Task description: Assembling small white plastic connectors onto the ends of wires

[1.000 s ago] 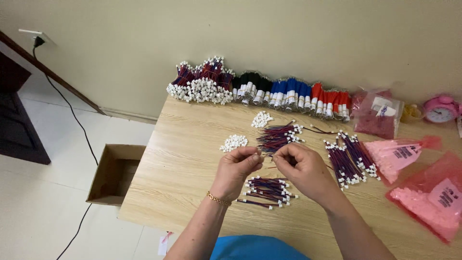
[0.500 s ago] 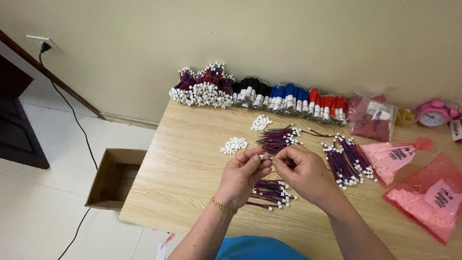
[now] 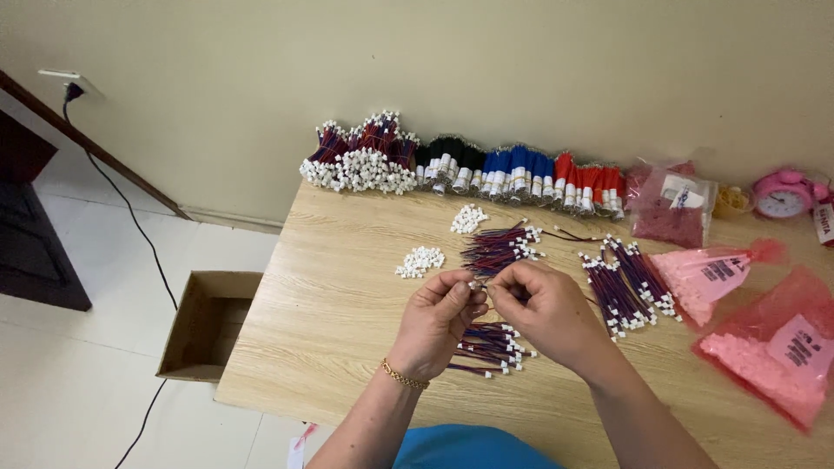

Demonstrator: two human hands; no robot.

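My left hand (image 3: pixel 439 321) and my right hand (image 3: pixel 543 308) meet over the middle of the wooden table (image 3: pixel 330 304). Between their fingertips they pinch a small white plastic connector (image 3: pixel 474 284) and a thin wire end. A gold bracelet circles my left wrist. Under my hands lies a loose bundle of red-and-blue wires with white connectors (image 3: pixel 491 346). A second such bundle (image 3: pixel 499 247) lies just beyond my fingers. Two small heaps of loose white connectors (image 3: pixel 420 260) (image 3: pixel 469 218) sit further left and back.
Bundled wire sets in dark red, black, blue and red (image 3: pixel 460 165) line the wall. Another wire bundle (image 3: pixel 625 282) and pink bags of small parts (image 3: pixel 769 347) lie right. A pink alarm clock (image 3: pixel 782 195) stands back right. An open cardboard box (image 3: pixel 208 321) sits on the floor left.
My hands have stayed together at the table's middle, fingers shifting slightly on the connector. The camera view has tilted a little.
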